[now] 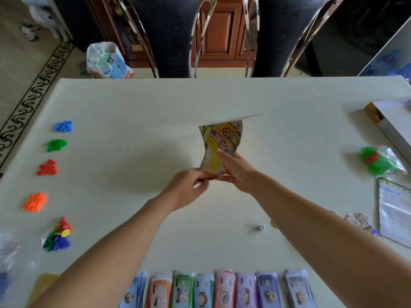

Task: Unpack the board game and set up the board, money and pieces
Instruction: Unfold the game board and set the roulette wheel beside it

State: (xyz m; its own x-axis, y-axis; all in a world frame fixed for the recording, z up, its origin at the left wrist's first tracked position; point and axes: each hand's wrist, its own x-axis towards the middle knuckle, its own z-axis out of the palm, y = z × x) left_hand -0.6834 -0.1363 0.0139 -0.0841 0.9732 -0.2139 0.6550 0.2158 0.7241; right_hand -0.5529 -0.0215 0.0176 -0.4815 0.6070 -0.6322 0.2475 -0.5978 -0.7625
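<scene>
Both my hands are closed on the folded board, which stands up off the table right in front of me, its near corner pinched between them. My left hand grips the near lower edge with fingers curled tight; my right hand has its thumb laid on the printed face and its fingers behind. From the curve the printed leaf takes, I judge it thin card: light, springy, bending easily but likely to crease if I force a fold. I'd hold it by the edges, one leaf in each hand, and open it along its own fold.

Left of my left hand lie heaps of coloured pieces. Below my forearms, the money sits in a row of stacks. A die lies just beside my right forearm.
</scene>
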